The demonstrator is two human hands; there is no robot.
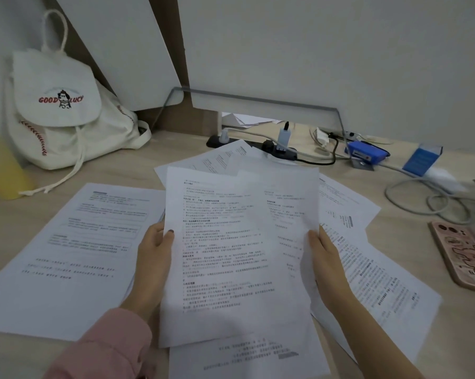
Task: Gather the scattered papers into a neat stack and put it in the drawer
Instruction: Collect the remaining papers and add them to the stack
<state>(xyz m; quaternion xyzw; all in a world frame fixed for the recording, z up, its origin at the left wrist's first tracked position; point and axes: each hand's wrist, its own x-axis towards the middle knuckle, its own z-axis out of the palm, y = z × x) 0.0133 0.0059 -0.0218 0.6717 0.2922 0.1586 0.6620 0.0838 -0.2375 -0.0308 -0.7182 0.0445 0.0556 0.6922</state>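
Observation:
I hold a small bunch of printed papers (231, 247) above the desk. My left hand (154, 258) grips its left edge with the thumb on top. My right hand (324, 263) grips the right edge the same way. More printed sheets lie scattered on the wooden desk: a loose pile at the left (80, 242), sheets fanned out at the right (381, 283), one near the front edge (244, 356) and some behind the held bunch (217, 157). No drawer is in view.
A white canvas backpack (58, 110) leans at the back left beside a yellow bottle (1, 165). A black power strip (258, 144) with plugs and cables, a blue device (367, 153) and a blue box (422, 157) sit at the back. A pink phone (463, 255) lies at the right.

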